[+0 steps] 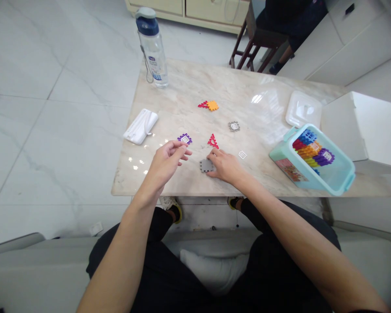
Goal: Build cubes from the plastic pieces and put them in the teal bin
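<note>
My right hand (226, 166) has its thumb and fingers closed on the edge of a grey toothed building piece (206, 165) close to the table's front edge. Left of it, my left hand (170, 160) hovers with slightly bent fingers apart and nothing visible in them. Just beyond its fingertips lies a purple toothed piece (185, 138) with a white window insert. A red triangular piece (213, 141) lies just past my right fingers. To the right are a loose white window insert (243, 154) and a grey piece with a window (234, 126).
Farther back, an orange piece (212, 105) touches a red triangle (203, 104). A teal bin (282, 152) of colourful pieces stands at right, near its clear lid (303, 109). A water bottle (154, 56) and white packet (141, 126) are at left. A person sits beyond the table.
</note>
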A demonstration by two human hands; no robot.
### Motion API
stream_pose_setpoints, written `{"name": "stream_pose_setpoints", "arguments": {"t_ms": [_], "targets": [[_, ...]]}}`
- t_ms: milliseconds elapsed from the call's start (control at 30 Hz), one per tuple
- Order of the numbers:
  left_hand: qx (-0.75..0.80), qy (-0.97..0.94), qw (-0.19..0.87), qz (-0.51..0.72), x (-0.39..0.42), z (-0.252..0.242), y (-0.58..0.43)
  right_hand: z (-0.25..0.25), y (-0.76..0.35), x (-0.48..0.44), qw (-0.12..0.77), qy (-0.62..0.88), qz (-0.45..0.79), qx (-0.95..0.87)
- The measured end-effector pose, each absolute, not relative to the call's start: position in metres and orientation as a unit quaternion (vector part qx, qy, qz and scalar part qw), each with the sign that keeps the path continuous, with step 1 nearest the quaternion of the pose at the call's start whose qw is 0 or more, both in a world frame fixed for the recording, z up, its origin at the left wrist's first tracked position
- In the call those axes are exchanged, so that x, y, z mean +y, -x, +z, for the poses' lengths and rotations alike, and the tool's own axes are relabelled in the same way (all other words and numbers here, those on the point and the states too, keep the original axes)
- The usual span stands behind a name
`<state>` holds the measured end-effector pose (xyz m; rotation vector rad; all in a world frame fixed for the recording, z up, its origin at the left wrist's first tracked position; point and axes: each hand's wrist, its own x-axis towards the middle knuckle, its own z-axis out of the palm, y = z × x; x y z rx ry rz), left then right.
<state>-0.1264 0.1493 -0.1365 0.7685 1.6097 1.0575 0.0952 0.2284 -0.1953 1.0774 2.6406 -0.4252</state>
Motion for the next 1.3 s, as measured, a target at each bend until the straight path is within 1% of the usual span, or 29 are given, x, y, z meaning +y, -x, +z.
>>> {"name": "stream_pose_setpoints", "arguments": {"t_ms": [100,167,333,433,533,633,800,933,1000,1067,1167,1300], "targets": [[0.668,-0.321,0.508,0.439,0.15,-0.138,0.127,-0.197,-0.096,0.228,0.129,-0.361,-0.144,0.912],[0.666,-0.329,0.505,0.439,0.151,-0.139,0.128,-0.197,-0.094,0.229,0.109,-0.351,-0.136,0.92],[0.678,-0.34,0.473,0.448,0.15,-0.141,0.132,-0.193,-0.091,0.261,-0.014,-0.381,-0.106,0.918],[0.677,-0.338,0.471,0.453,0.148,-0.141,0.135,-0.198,-0.103,0.293,-0.046,-0.448,-0.095,0.888],[0.67,-0.343,0.477,0.454,0.148,-0.141,0.138,-0.209,-0.118,0.314,-0.006,-0.548,-0.094,0.831],[0.675,-0.341,0.474,0.45,0.148,-0.141,0.142,-0.218,-0.123,0.317,0.058,-0.587,-0.116,0.799],[0.674,-0.345,0.466,0.458,0.151,-0.139,0.144,-0.205,-0.105,0.308,0.086,-0.572,-0.103,0.809],[0.67,-0.348,0.469,0.459,0.151,-0.139,0.142,-0.189,-0.096,0.307,0.072,-0.56,-0.082,0.821],[0.668,-0.354,0.468,0.457,0.15,-0.139,0.141,-0.186,-0.098,0.307,0.074,-0.535,-0.1,0.836],[0.668,-0.358,0.466,0.457,0.15,-0.139,0.141,-0.186,-0.102,0.306,0.1,-0.508,-0.125,0.846],[0.671,-0.358,0.464,0.454,0.152,-0.139,0.139,-0.191,-0.11,0.303,0.134,-0.486,-0.125,0.855],[0.67,-0.366,0.469,0.444,0.154,-0.141,0.133,-0.197,-0.117,0.3,0.13,-0.478,-0.123,0.86]]}}
